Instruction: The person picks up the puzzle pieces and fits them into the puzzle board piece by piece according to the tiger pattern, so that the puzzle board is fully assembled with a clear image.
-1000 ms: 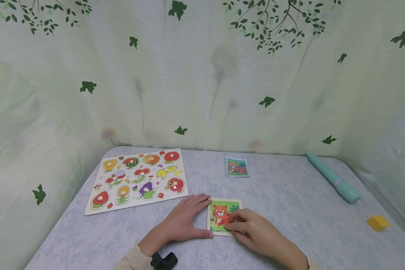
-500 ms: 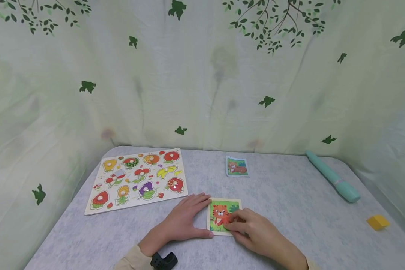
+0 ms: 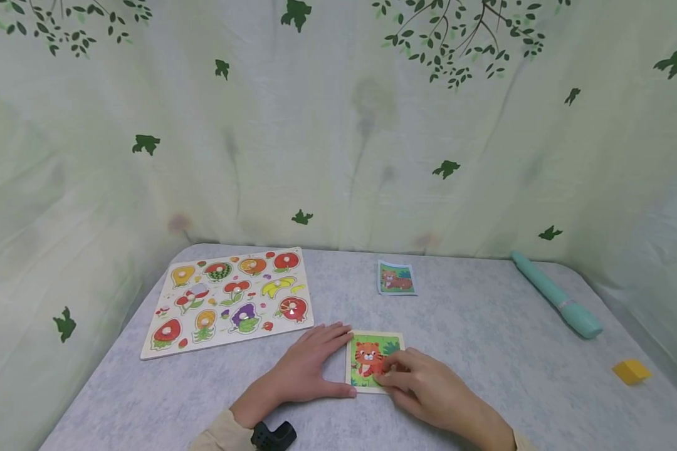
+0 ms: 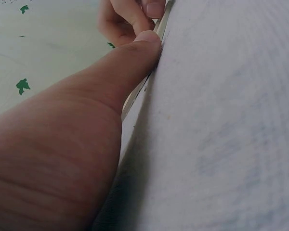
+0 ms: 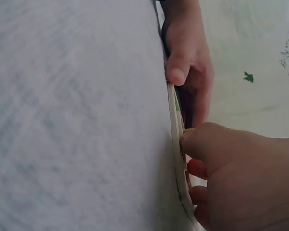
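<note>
A small framed tiger jigsaw puzzle (image 3: 368, 354) lies flat on the table between both hands. My left hand (image 3: 307, 366) is spread along its left side, fingertips at the upper left corner and thumb at the lower left. The fingers of that hand look straight. In the left wrist view, the left thumb (image 4: 147, 41) touches the edge of the frame. My right hand (image 3: 429, 388) has bent fingers with their tips on the lower right of the puzzle, covering that part. Whether they pinch a piece is hidden. The right wrist view shows the right thumb (image 5: 192, 142) against the puzzle's near edge.
Behind the puzzle lies a small tiger picture card (image 3: 397, 279). A fruit peg puzzle board (image 3: 259, 332) lies at the left, close to the left fingertips. Toward the right are a teal tapered rod (image 3: 553, 294) and a yellow block (image 3: 632, 372). A leaf-print curtain (image 3: 338, 125) surrounds the table.
</note>
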A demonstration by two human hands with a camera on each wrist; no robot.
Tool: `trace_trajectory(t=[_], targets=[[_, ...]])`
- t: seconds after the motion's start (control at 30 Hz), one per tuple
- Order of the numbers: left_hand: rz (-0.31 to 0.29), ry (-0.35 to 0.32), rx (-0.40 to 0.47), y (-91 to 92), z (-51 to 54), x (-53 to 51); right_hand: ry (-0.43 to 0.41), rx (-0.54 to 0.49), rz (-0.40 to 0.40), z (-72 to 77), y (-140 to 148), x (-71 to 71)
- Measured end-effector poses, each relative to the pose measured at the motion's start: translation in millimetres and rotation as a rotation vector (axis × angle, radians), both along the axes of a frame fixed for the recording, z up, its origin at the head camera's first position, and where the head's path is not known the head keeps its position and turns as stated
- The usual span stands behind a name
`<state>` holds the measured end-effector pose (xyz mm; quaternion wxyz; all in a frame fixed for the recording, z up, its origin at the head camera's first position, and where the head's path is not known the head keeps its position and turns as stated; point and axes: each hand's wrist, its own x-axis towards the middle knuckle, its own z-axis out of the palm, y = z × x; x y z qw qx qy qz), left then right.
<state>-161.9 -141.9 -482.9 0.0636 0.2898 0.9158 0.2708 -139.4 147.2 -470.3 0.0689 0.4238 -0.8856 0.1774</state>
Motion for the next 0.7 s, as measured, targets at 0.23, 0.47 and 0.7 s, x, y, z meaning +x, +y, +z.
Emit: trace_trajectory(t=[0.23, 0.47, 0.7], targets=[[-0.002, 0.011, 0.006, -0.3, -0.2, -0.2, 0.012, -0.119, -0.013, -11.6, 0.7, -2.6], [0.001, 0.01, 0.004, 0.3, 0.4, 0.1, 0.029, -0.137, -0.039, -13.3, 0.2, -0.9], [0.004, 0.002, 0.004, 0.4, 0.1, -0.5, 0.009, -0.106, -0.025, -7.5, -0.8, 0.2]])
